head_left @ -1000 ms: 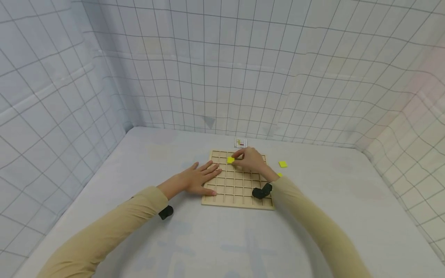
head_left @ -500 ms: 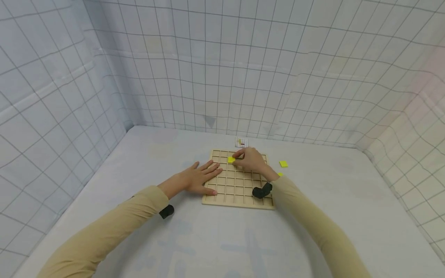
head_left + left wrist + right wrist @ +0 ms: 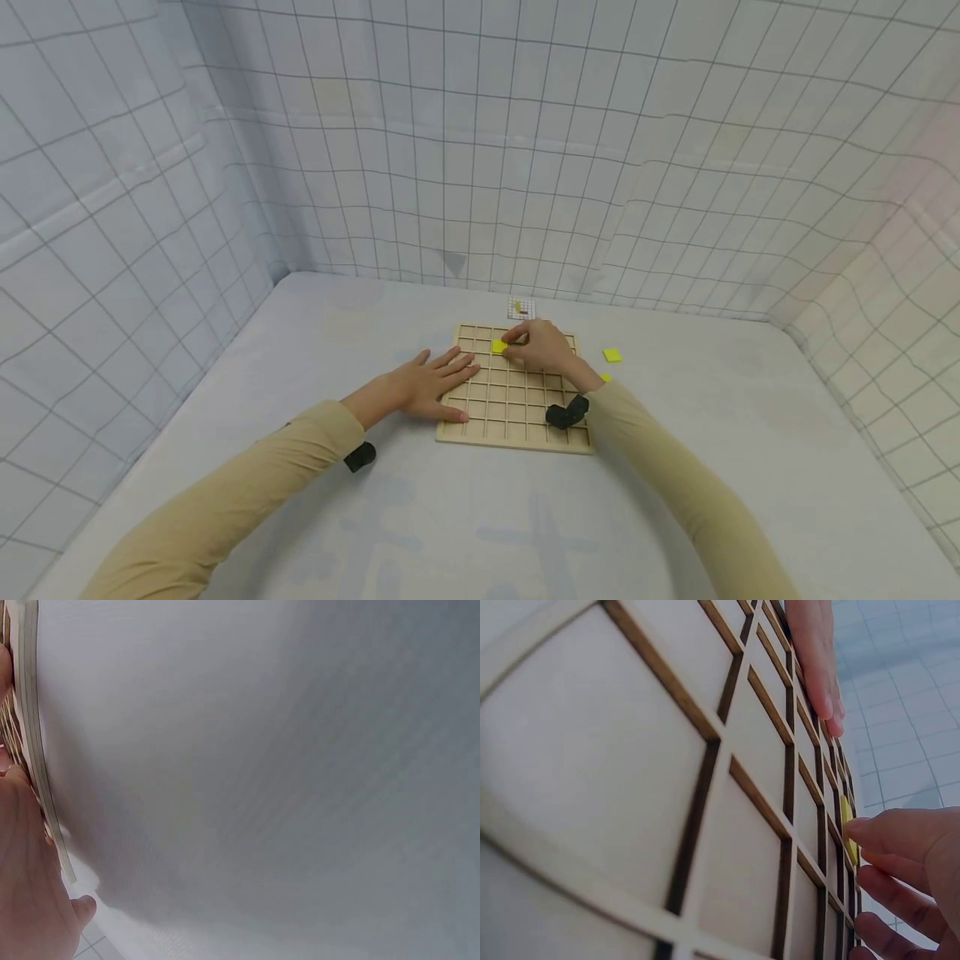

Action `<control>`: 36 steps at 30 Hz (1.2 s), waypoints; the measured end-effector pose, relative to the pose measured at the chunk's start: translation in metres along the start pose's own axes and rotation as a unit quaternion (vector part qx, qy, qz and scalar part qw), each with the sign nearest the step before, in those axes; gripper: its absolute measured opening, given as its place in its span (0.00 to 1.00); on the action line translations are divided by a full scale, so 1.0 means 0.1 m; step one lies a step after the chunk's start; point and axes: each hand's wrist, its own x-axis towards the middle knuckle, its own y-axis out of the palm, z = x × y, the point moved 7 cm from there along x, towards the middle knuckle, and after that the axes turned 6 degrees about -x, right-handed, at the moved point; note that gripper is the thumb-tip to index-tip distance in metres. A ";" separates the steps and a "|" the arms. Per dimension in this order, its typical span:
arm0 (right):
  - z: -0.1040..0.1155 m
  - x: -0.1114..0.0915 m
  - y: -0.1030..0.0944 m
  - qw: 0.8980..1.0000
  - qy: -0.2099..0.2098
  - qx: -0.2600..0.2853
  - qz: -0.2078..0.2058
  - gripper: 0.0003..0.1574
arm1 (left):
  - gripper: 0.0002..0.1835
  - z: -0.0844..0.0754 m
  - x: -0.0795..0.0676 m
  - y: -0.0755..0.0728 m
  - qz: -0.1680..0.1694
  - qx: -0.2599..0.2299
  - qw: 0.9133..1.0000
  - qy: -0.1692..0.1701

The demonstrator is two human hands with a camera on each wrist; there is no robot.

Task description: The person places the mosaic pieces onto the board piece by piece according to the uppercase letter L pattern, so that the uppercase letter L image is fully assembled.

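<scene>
A pale wooden grid board [image 3: 516,412] lies on the white table. My left hand [image 3: 426,386] rests on its left side with the fingers spread; the left wrist view shows that hand [image 3: 30,855] along the board's edge [image 3: 31,712]. Near the board's far side, thumb and forefinger of my right hand [image 3: 542,346] pinch a yellow square tile [image 3: 498,346]. The right wrist view has the tile [image 3: 848,825] at the grid's far cells, under the fingertip of my right hand [image 3: 907,862].
Right of the board lies a loose yellow tile [image 3: 612,355], with a second yellow tile [image 3: 605,377] partly hidden by the right wrist. A small printed grid card [image 3: 521,308] sits beyond the board. Grid-patterned cloth walls [image 3: 480,167] stand behind the table and on both sides.
</scene>
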 end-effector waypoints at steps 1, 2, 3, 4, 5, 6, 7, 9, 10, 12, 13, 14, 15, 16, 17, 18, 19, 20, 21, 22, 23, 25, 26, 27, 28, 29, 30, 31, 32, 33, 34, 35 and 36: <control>0.00 -0.01 -0.02 1.000 0.001 0.001 -0.003 0.16 | 0.48 0.00 0.00 0.00 0.001 0.000 1.000 0.000; 0.00 -0.02 -0.04 1.000 0.000 0.000 -0.008 0.16 | 0.48 0.00 0.01 0.00 0.002 0.000 1.000 -0.001; -0.01 -0.04 -0.06 1.000 -0.001 -0.002 -0.014 0.16 | 0.48 0.00 0.01 0.00 0.003 -0.001 1.000 -0.002; -0.02 -0.05 -0.08 1.000 -0.001 -0.004 -0.021 0.16 | 0.48 0.00 0.01 0.00 0.004 -0.001 1.000 -0.002; -0.03 -0.07 -0.11 1.000 0.000 -0.005 -0.027 0.16 | 0.48 -0.01 0.01 0.00 0.004 -0.002 1.000 -0.003; -0.05 -0.09 -0.14 0.999 0.000 -0.007 -0.034 0.16 | 0.48 0.00 0.01 0.00 0.005 -0.002 1.000 -0.004; -0.07 -0.11 -0.17 0.999 0.004 -0.006 -0.040 0.16 | 0.48 0.00 0.01 0.00 0.005 -0.003 1.000 -0.004; -0.13 -0.15 -0.24 0.999 0.008 -0.006 -0.050 0.16 | 0.49 0.00 0.01 0.01 0.007 -0.003 1.000 -0.006; -0.16 -0.17 -0.28 0.998 0.010 -0.002 -0.055 0.16 | 0.49 0.01 0.01 0.01 0.007 -0.002 1.000 -0.006; -0.22 -0.22 -0.36 0.998 0.012 0.002 -0.066 0.16 | 0.49 0.02 0.01 0.01 0.007 -0.001 1.000 -0.007; -0.25 -0.25 -0.40 0.997 0.011 0.002 -0.073 0.16 | 0.49 0.02 0.01 0.01 0.006 -0.001 1.000 -0.007; -0.29 -0.27 -0.45 0.997 0.009 0.001 -0.081 0.17 | 0.49 0.02 0.01 0.01 0.005 0.000 1.000 -0.007; -0.33 -0.30 -0.50 0.996 0.006 -0.001 -0.090 0.17 | 0.49 0.02 0.01 0.01 0.004 0.001 1.000 -0.006; -0.36 -0.32 -0.54 0.995 0.002 -0.005 -0.100 0.17 | 0.49 0.02 0.00 0.01 0.003 0.001 1.000 -0.006; -0.40 -0.35 -0.58 0.994 -0.001 -0.011 -0.108 0.17 | 0.49 0.02 0.00 0.01 0.003 0.001 1.000 -0.006; -0.45 -0.39 -0.62 0.993 -0.006 -0.017 -0.115 0.17 | 0.49 0.02 0.00 0.00 0.002 0.000 1.000 -0.006; -0.50 -0.42 -0.65 0.992 -0.009 -0.022 -0.122 0.16 | 0.49 0.02 -0.01 0.00 0.002 0.000 1.000 -0.005; -0.55 -0.44 -0.67 0.992 -0.010 -0.026 -0.126 0.16 | 0.49 0.01 -0.01 0.00 0.002 -0.001 1.000 -0.005; -0.61 -0.47 -0.68 0.991 -0.009 -0.032 -0.129 0.16 | 0.49 0.01 -0.01 0.00 0.002 -0.002 1.000 -0.004; -0.67 -0.50 -0.70 0.991 -0.006 -0.036 -0.129 0.16 | 0.49 0.00 -0.01 -0.01 0.003 -0.005 1.000 -0.004; -0.73 -0.53 -0.71 0.991 -0.002 -0.037 -0.129 0.15 | 0.49 0.00 -0.01 -0.01 0.003 -0.006 1.000 -0.003; -0.84 -0.59 -0.74 0.991 0.004 -0.040 -0.130 0.16 | 0.48 -0.01 -0.01 0.00 0.003 -0.006 1.000 -0.003; -0.89 -0.61 -0.76 0.991 0.008 -0.041 -0.130 0.16 | 0.48 -0.01 0.00 0.00 0.003 -0.006 1.000 -0.003; -0.94 -0.64 -0.78 0.991 0.014 -0.038 -0.131 0.16 | 0.48 -0.01 0.00 0.00 0.004 -0.005 1.000 -0.002; -0.99 -0.67 -0.79 0.991 0.019 -0.036 -0.131 0.16 | 0.48 -0.01 0.00 0.00 0.004 -0.003 1.000 -0.002; -1.03 -0.70 -0.80 0.991 0.025 -0.034 -0.130 0.16 | 0.48 -0.01 0.01 0.00 0.004 0.000 1.000 -0.002; -1.08 -0.73 -0.81 0.991 0.031 -0.033 -0.127 0.16 | 0.48 -0.01 0.01 0.00 0.004 0.001 1.000 -0.001; -1.12 -0.75 -0.81 0.991 0.039 -0.031 -0.122 0.17 | 0.48 -0.01 0.02 0.01 0.006 0.002 1.000 -0.001; -1.17 -0.78 -0.80 0.992 0.047 -0.028 -0.115 0.17 | 0.48 -0.01 0.02 0.01 0.007 0.004 1.000 -0.001; -1.21 -0.80 -0.79 0.992 0.055 -0.025 -0.108 0.17 | 0.48 -0.01 0.03 0.02 0.008 0.006 1.000 0.000; -1.25 -0.81 -0.78 0.993 0.060 -0.025 -0.101 0.18 | 0.48 0.00 0.04 0.02 0.008 0.006 1.000 0.002; -1.28 -0.83 -0.77 0.993 0.067 -0.024 -0.093 0.18 | 0.48 0.00 0.04 0.02 0.008 0.005 1.000 0.003; -1.31 -0.84 -0.76 0.994 0.066 -0.025 -0.087 0.19 | 0.48 0.01 0.05 0.03 0.009 0.004 1.000 0.002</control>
